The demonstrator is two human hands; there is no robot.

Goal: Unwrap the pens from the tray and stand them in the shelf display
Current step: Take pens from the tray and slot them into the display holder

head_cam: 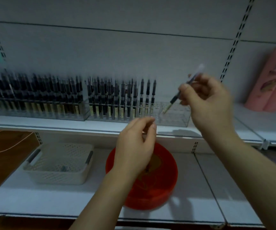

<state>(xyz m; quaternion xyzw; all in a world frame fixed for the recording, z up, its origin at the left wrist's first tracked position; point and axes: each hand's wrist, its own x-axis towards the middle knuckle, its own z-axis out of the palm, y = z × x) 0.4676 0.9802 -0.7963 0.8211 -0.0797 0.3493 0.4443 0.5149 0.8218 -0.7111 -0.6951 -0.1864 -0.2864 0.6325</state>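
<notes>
Shelf [216,188] with basket [57,165], red tub [163,183]

2 bare forearms, left hand [134,143] and right hand [207,103] — no sleeves.

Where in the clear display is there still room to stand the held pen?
Free: the right end of the clear display, between the last standing pens and its right wall. Crowded: everything left of that. The right hand aims the pen there.
</notes>
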